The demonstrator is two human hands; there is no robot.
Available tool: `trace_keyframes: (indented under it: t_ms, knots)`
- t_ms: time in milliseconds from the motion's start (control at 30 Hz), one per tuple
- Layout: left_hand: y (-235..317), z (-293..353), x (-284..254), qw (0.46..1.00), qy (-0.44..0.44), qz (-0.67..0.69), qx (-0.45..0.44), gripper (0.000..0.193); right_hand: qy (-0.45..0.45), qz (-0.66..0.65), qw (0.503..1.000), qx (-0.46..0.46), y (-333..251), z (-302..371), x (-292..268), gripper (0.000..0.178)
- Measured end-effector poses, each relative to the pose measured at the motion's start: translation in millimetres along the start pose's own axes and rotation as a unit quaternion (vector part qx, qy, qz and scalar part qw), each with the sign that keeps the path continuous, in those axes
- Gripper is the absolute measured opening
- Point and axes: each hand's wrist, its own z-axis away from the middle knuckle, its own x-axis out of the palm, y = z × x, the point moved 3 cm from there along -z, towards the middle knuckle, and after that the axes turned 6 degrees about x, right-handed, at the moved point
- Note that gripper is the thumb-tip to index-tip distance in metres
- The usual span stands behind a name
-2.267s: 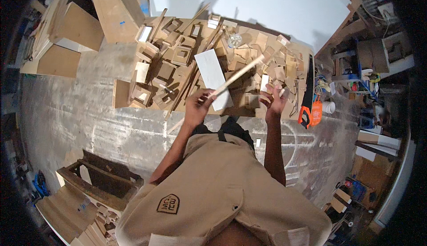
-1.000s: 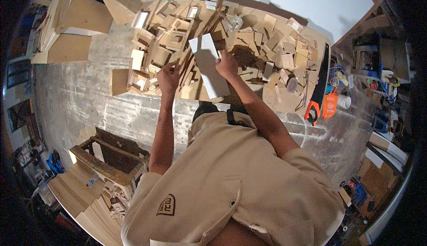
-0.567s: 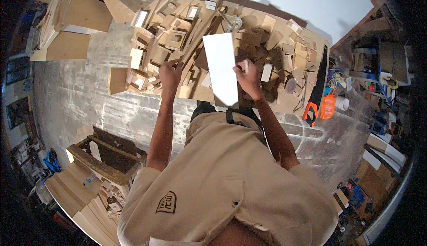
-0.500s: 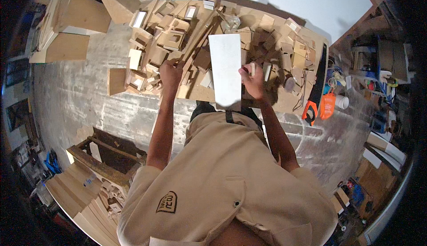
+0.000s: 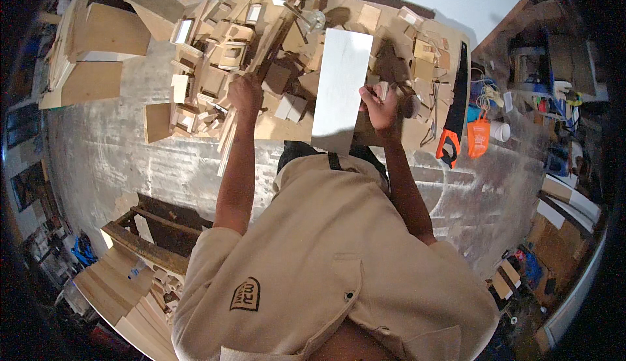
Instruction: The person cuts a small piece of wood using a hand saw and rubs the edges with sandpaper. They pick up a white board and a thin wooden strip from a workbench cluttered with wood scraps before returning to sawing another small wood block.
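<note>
Grey, scuffed concrete floor (image 5: 117, 159) spreads under a low work board (image 5: 287, 129) heaped with small plywood offcuts and open wooden boxes (image 5: 225, 54). Standing over it is a person in a tan work shirt (image 5: 326, 263), both bare arms reaching forward. Their right hand (image 5: 378, 108) pinches the right edge of a pale rectangular panel (image 5: 342, 80), fingers curled around it, and the panel is tilted up off the pile with its long side running away from the person. Their left hand (image 5: 246, 93) is closed around a long thin wooden strip (image 5: 261, 67) that slants across the scraps; from where I stand the fingers look wrapped rather than spread. Off to the right on the floor lies a handsaw with an orange and black handle (image 5: 453, 110), and just beside it an orange bag (image 5: 478, 136) and a white cup (image 5: 501, 131). Stacked boards (image 5: 117, 289) and a dark wooden frame (image 5: 156, 230) sit at the lower left.
</note>
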Motion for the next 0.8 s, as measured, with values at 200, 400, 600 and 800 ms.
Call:
trace_keyframes:
  t_ms: [200, 400, 600, 800]
  knots:
    - [-4, 0, 24, 1.000, -0.003, -0.007, 0.003, 0.021, 0.085, -0.098, 0.991, 0.013, -30, -2, -30, 0.029]
    - [-1, -2, 31, 1.000, 0.002, 0.024, 0.000, 0.017, 0.116, -0.140, 0.983, 0.034, -29, -13, -73, 0.027]
    - [11, 6, 22, 0.990, 0.128, 0.064, -0.012, 0.015, 0.096, -0.177, 0.978, 0.059, -25, -15, -95, 0.026]
    - [57, 39, -16, 0.932, 0.152, 0.326, -0.045, 0.022, 0.101, -0.139, 0.983, 0.071, -19, -3, -89, 0.028]
